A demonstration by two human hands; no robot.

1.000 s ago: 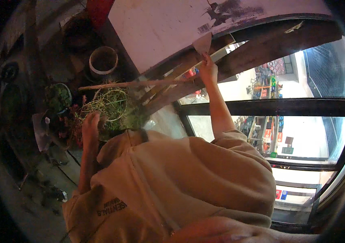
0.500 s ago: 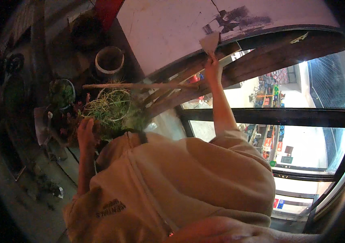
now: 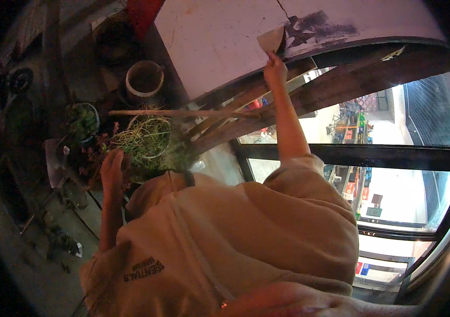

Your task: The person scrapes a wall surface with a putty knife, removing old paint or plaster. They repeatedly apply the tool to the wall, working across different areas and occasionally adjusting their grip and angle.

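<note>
Dark floor (image 3: 50, 264) carrying potted plants: grassy green plant (image 3: 148, 140) sitting in pale pot, leafy plant (image 3: 82, 121) standing just beside, empty round pot (image 3: 144, 79) resting farther off. Long wooden stick (image 3: 177, 113) lying across grassy plant.

Home-type spot by big window, maybe balcony/sill, potted plants (image 3: 148, 140) w/ grassy greens, ceramic pot (image 3: 144, 80), rough wooden beams (image 3: 309, 90), pale wall (image 3: 219, 37) w/ dark patch, street shopfronts (image 3: 357, 121) visible thru glass, dim, cluttered.
</note>
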